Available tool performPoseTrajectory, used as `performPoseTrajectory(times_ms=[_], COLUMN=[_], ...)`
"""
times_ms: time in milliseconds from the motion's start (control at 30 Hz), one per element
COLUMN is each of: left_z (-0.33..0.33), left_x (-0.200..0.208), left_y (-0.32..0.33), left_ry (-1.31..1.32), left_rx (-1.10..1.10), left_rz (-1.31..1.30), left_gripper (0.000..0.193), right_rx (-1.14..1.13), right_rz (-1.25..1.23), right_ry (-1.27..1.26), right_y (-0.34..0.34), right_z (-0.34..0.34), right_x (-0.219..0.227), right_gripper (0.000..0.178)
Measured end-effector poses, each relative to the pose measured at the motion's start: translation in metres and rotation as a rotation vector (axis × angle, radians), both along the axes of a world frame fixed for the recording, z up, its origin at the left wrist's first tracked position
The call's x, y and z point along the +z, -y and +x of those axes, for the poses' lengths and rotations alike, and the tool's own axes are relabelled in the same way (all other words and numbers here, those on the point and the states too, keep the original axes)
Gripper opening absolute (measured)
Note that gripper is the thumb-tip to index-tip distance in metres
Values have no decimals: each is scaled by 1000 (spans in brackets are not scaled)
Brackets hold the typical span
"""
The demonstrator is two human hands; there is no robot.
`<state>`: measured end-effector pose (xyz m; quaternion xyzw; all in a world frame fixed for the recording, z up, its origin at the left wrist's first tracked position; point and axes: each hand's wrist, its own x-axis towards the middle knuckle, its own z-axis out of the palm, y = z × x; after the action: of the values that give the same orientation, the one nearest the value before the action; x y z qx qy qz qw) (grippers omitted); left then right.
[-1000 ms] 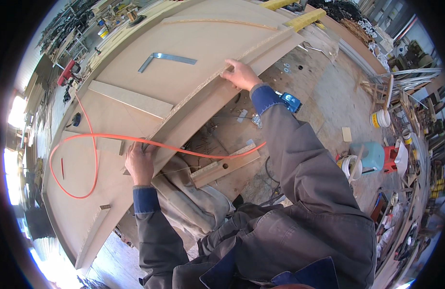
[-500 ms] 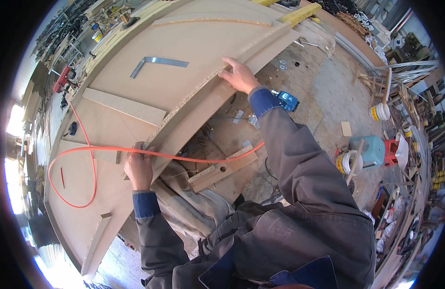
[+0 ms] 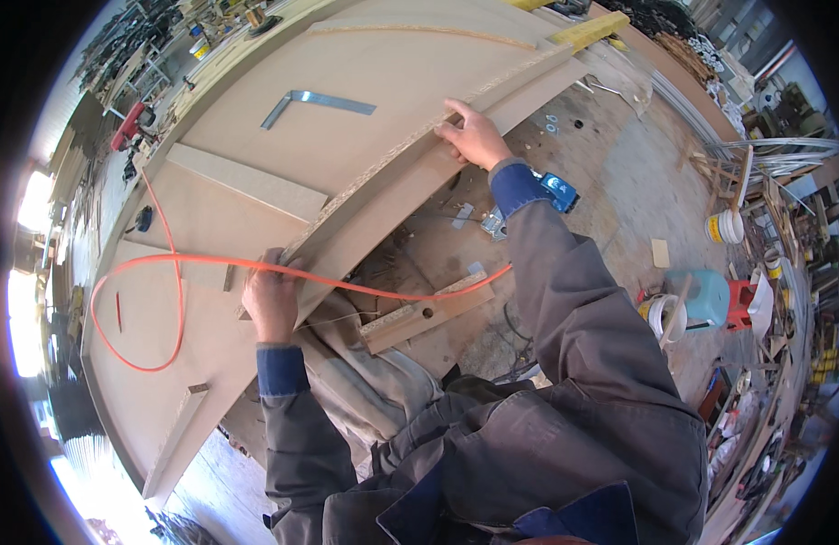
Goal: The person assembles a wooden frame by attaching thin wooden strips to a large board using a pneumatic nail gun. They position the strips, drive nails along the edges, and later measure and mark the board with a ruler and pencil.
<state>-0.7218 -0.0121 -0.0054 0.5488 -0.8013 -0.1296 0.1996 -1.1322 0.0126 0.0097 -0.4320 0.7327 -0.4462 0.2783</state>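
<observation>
A long, narrow strip of particle board (image 3: pixel 374 193) stands on edge along the near side of a large tan board (image 3: pixel 392 68). My left hand (image 3: pixel 272 302) grips its near left end, fingers curled over the top; the fingertips are partly hidden. Farther along to the right, my right hand (image 3: pixel 476 138) pinches the same strip, thumb and forefinger on either side of its upper edge. An orange air hose (image 3: pixel 410 295) crosses just above my left hand and loops over the board. Beyond the strip lies a metal carpenter's square (image 3: pixel 333 101).
Shorter wooden strips (image 3: pixel 247 182) rest on the board. Below its near edge is a piece with a hole (image 3: pixel 397 322). A blue tool (image 3: pixel 557 193) lies on the floor by my right sleeve. Buckets (image 3: pixel 724 227) and a turquoise stool (image 3: pixel 701 295) stand at the right.
The view has shifted slightly, so the board and tools appear farther right. Both hands keep their hold on the strip, with little visible movement along it.
</observation>
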Motion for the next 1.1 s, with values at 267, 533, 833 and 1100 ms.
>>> performPoseTrajectory(times_ms=[267,533,833,1100], left_z=[19,124,131,159], left_x=[20,-13,-32,-43], left_y=[2,-19,-39,-38], left_ry=[-327,-567,-709,-1590], left_rx=[-130,233,183,412], left_rz=[11,49,33,28], left_gripper=[27,43,47,53], right_rx=[0,23,24,46], right_rz=[0,-28,-8,-12], right_ry=[24,55,31,-2], right_y=[9,11,13,16], right_z=[-28,-20,-27,-34], right_x=[-31,-27,-31,-41], right_gripper=[65,69,69,67])
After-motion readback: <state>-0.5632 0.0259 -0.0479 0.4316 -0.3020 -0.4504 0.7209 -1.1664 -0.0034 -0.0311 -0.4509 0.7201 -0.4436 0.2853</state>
